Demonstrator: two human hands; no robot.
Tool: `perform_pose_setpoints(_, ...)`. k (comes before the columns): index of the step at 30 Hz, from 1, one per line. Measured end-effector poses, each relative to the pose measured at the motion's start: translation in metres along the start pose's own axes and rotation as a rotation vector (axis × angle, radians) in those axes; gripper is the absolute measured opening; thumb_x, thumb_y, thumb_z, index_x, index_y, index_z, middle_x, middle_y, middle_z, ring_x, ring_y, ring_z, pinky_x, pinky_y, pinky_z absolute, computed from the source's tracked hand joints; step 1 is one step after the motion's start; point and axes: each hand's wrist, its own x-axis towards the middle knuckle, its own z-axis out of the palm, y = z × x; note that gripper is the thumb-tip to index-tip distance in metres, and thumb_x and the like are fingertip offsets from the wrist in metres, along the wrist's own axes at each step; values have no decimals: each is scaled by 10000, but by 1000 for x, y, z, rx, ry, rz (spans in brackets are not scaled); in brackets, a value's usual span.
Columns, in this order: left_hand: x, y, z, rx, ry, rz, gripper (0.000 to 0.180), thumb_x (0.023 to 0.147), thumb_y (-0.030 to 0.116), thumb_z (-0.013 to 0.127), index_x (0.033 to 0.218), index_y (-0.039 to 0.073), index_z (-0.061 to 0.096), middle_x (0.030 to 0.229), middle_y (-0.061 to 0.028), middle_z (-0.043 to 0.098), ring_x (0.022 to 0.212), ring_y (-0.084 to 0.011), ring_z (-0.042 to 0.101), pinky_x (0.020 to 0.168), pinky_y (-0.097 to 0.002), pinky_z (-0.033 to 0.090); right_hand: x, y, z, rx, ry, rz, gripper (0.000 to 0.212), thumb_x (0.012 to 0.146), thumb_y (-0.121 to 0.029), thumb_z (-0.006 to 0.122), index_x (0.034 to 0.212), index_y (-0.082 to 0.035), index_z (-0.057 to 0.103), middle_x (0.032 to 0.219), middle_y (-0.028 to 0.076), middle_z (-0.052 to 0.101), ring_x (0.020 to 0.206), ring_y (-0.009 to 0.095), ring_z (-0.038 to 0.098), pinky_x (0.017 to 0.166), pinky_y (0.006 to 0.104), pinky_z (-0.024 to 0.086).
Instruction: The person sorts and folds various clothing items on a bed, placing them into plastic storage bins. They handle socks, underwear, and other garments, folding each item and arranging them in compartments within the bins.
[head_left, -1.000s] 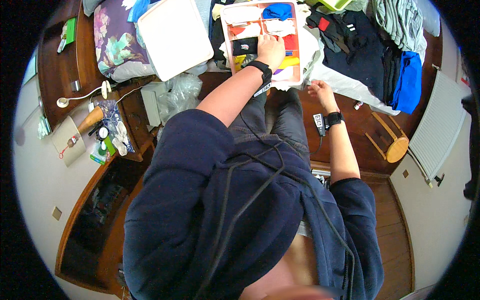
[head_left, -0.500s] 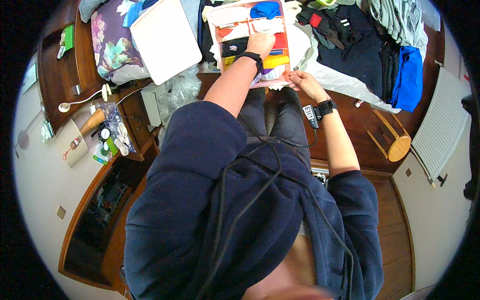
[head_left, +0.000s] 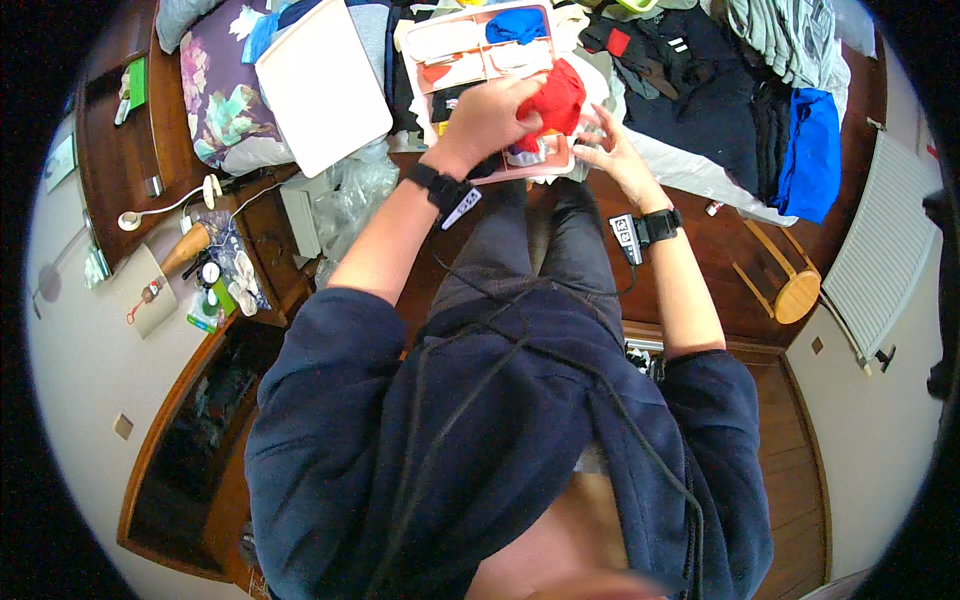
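A pink divided storage box [head_left: 563,156] stands at the top middle, with small folded cloths in its compartments. Pinched in my left hand [head_left: 482,122] is a red cloth garment [head_left: 558,98], lifted above the box's right side; its exact kind does not show. My right hand [head_left: 617,160] is beside the box's near right corner, fingers apart, close to the red garment but seemingly holding nothing. A blue folded cloth [head_left: 517,26] lies in the far right compartment, a white one [head_left: 444,40] in the far left. My left hand hides part of the near compartments.
A pale flat lid-like panel [head_left: 325,90] lies left of the box on a floral purple cover [head_left: 222,75]. Dark clothes [head_left: 700,110] and bright blue fabric [head_left: 812,155] spread to the right. Clear plastic bags [head_left: 362,190] sit below the panel; a wooden stool [head_left: 796,297] is at right.
My left hand has come out of the box toward me with the red garment, which has risen out of its compartment. My right hand has let go of the box's corner and opened.
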Motion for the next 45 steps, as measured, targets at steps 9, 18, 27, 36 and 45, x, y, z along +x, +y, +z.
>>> perform_pose_setpoints(9,-7,42,47,-639,-496,-12,571,757,211,723,1248,17,505,1038,-161,600,906,-256,614,758,-343,484,-32,-20,-43,394,38,109,415,823,-125,672,1194,-30,513,1092,84,616,998,180,601,879,313,475)
perform_pose_setpoints(18,-16,-34,46,241,-197,-125,197,733,165,676,873,53,594,819,-123,581,857,-316,588,758,-397,483,-16,23,-141,310,416,133,289,834,-162,677,1069,-126,514,961,32,607,865,171,601,748,367,490)
perform_pose_setpoints(27,-11,-45,63,382,-157,31,65,729,106,596,770,55,600,788,-100,592,789,-279,609,687,-390,489,20,29,-168,-469,664,90,592,737,-283,764,1173,48,538,1178,182,587,1085,256,563,935,342,430)
perform_pose_setpoints(36,20,15,-34,-390,-220,-289,298,910,169,567,1165,27,510,943,-133,654,822,-199,644,725,-300,504,14,-50,-43,-522,-37,-306,680,723,-149,769,1303,-23,436,1307,139,502,1220,200,463,1023,352,365)
perform_pose_setpoints(45,44,29,-48,-1050,175,-480,242,928,125,546,1117,-10,479,977,-104,645,891,-132,623,776,-245,499,11,-105,10,23,-441,34,439,790,-37,688,1199,-5,533,1078,64,640,964,138,607,876,291,479)
